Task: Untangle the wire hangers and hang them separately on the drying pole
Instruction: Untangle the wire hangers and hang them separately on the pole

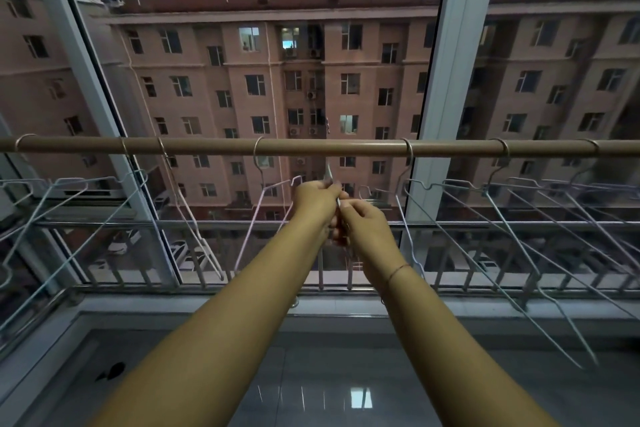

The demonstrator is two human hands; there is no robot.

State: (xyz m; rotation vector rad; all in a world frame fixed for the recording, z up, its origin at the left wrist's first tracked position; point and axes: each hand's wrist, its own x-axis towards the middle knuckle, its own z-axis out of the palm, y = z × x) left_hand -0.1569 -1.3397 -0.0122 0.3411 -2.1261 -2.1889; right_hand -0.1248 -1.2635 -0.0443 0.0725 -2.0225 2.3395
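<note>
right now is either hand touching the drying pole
No, the left hand and right hand are both below the drying pole, pinching a wire hanger between them.

- The drying pole (329,146), a tan bar, runs level across the whole view in front of the window.
- Seven wire hooks sit over it, spaced apart along its length.
- The far-left hanger (20,141) hooks on near the left edge.
- The two left hangers (162,149) hook on close together, their frames tilted.
- The pink hanger (255,154) hangs alone near the middle.
- The three right hangers (410,149) hang well spaced, and their pale frames slant down to the right and cross one another.
</note>
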